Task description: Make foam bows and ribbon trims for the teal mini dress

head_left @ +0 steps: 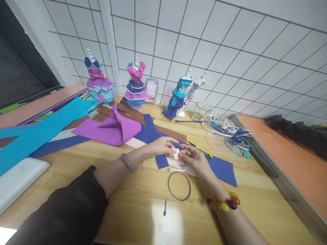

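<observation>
Between my two hands is a small white flower-shaped piece (175, 153), probably paper or thin foam; its exact material I cannot make out. My left hand (163, 147) pinches its left side between thumb and fingers. On the other side my right hand (193, 158) grips its right edge. Under the hands lie dark blue strips (162, 162) and a pale pink strip (187, 166). A thin ring (179, 186) rests on the table just below. Close behind my right hand is a yellow-green and black cutting tool (204, 151), partly hidden.
Folded purple sheet (109, 131) and turquoise strips (46, 132) spread leftward, near a white box-like device (22, 180). Miniature dress forms (99, 80) in ruffled dresses stand along the wall. A glass (201, 110) and a heap of scraps (227, 131) are at right.
</observation>
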